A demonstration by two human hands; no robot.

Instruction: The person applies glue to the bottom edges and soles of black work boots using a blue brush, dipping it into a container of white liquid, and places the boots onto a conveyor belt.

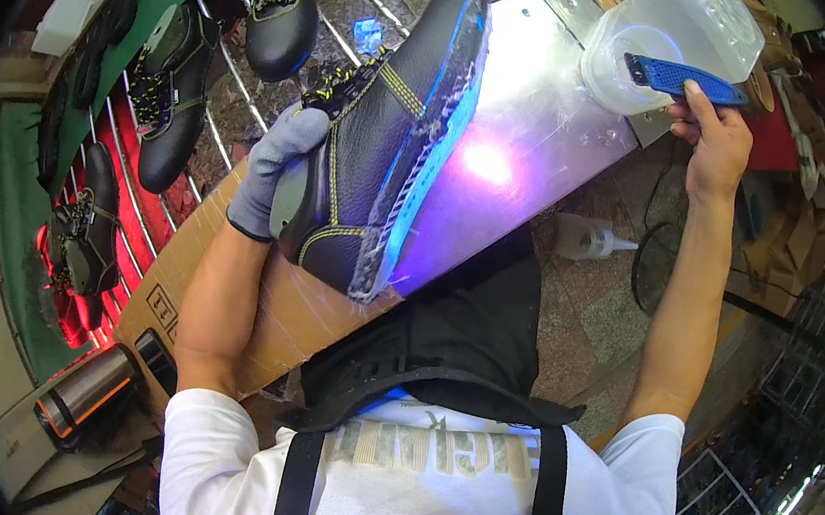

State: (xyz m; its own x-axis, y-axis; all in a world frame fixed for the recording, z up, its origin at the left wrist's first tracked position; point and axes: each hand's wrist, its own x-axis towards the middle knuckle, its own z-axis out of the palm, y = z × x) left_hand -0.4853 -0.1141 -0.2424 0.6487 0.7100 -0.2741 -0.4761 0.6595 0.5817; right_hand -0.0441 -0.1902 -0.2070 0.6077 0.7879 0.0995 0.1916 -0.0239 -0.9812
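Note:
My left hand point(285, 159), in a grey glove, grips a black leather work shoe point(357, 161) by its collar and heel. The shoe is tilted over the bench, its underside turned to the right. Yellow stitching runs along its upper, and its bottom edge glows blue in the light. Bare, my right hand point(712, 138) is closed on a blue-handled brush point(697, 83) with short dark bristles at its left end. The brush is held above the mouth of a translucent plastic container point(621, 68), apart from the shoe.
Under the shoe lies a metal benchtop point(533, 160) with a bright purple glare; cardboard point(295, 321) covers its near part. Several black shoes point(280, 32) stand on a rail rack point(235, 83) at the left. A squeeze bottle point(590, 239) is below the bench, and a steel flask point(88, 394) lies lower left.

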